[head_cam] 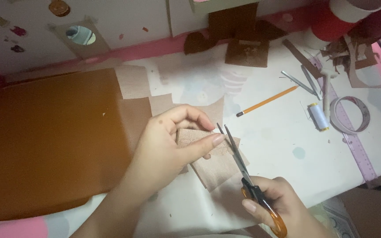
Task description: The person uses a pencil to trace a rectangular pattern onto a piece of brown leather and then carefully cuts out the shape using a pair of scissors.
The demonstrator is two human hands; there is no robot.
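Observation:
My left hand (168, 145) pinches a small tan piece of woven fabric (217, 165) between thumb and fingers, holding it just above the white tabletop (283, 150). My right hand (283, 207) grips orange-handled scissors (243, 169) at the lower right. The blades point up and away from me, slightly parted, with their tips at the fabric's right edge next to my left fingertips.
A large brown leather-like sheet (49, 141) covers the left. A pencil (267, 101), a white thread spool (319, 116), a tape ring (351, 114), a clear purple ruler (353, 141), metal tweezers (303, 81) and brown scraps (245, 50) lie to the right and back.

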